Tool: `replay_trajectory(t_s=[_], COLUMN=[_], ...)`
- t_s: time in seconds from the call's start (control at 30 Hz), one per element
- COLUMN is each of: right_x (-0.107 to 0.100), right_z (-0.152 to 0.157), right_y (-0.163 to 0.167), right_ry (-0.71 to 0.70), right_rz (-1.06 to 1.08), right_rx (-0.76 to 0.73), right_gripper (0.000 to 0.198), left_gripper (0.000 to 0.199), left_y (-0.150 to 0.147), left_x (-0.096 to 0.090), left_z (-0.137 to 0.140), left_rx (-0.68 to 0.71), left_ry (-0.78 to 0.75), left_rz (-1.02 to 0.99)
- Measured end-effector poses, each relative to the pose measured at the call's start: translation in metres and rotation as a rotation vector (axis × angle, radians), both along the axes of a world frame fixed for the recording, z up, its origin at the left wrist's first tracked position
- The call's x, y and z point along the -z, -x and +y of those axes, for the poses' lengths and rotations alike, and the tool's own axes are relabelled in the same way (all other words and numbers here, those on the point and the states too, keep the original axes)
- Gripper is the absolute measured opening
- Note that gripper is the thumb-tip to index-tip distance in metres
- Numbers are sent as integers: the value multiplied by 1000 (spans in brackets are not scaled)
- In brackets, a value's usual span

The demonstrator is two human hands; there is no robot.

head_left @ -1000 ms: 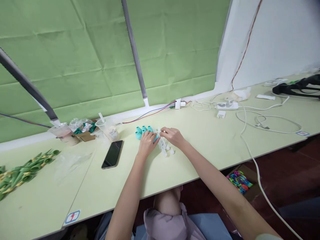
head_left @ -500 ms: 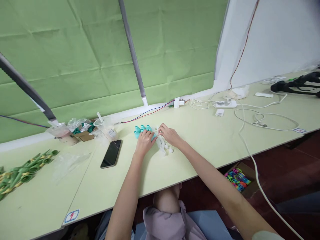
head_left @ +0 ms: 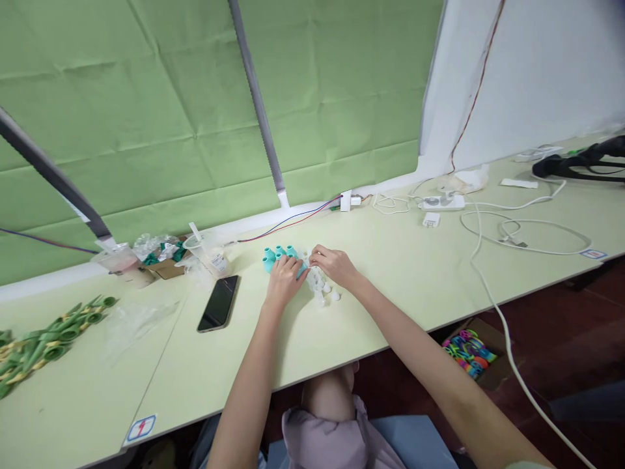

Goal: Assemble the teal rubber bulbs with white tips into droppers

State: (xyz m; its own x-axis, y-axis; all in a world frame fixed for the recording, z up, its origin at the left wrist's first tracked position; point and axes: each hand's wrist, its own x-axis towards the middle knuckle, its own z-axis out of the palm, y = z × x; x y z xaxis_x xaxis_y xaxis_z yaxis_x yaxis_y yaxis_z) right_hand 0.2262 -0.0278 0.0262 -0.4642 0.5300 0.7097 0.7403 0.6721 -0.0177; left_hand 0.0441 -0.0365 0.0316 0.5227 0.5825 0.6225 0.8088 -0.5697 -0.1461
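Observation:
Several small turquoise bottle-shaped pieces (head_left: 269,261) stand grouped on the table. Beside them, my left hand (head_left: 284,280) is closed around one turquoise bottle-shaped piece (head_left: 303,268), its end pointing toward the right. My right hand (head_left: 336,266) meets that end in a pinch, with thumb and forefinger together; whatever is between the fingertips is too small to make out. Below the right fingertips lies a loose pile of small white and translucent pieces (head_left: 317,284), some of them round like caps.
Left of my forearm lies a black phone (head_left: 218,303). Behind it stand a plastic cup (head_left: 211,255), a small cardboard box (head_left: 168,268) and another cup (head_left: 127,266). Green curled pieces (head_left: 53,339) lie far left. A power strip (head_left: 443,202) and white cables (head_left: 517,225) occupy the right.
The whole view has shifted slightly. Both hands keep nearly the same pose at the turquoise piece, with the right fingertips still against its end.

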Motion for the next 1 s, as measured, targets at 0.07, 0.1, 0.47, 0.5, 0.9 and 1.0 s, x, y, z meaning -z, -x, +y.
replay_trajectory(t_s=[0.07, 0.1, 0.47, 0.5, 0.9, 1.0], right_x=[-1, -1, -10, -13, -11, -11], right_z=[0, 0, 10, 12, 13, 12], right_y=[0, 0, 3, -5, -44, -40], right_ry=[34, 54, 591, 641, 910, 953], right_rz=[-27, -39, 825, 948, 249, 129], right_rx=[0, -2, -395, -430, -181, -133], right_gripper=[16, 15, 22, 24, 10, 13], left_gripper=[29, 28, 28, 28, 28, 28], left_y=[0, 1, 8, 11, 25, 23], left_x=[0, 0, -7, -7, -5, -2], left_z=[0, 0, 0, 1, 7, 8], left_rx=[-1, -3, -83, -103, -169, -156], left_ry=[-19, -30, -130, -146, -176, -169], left_rz=[29, 49, 32, 19, -194, -155])
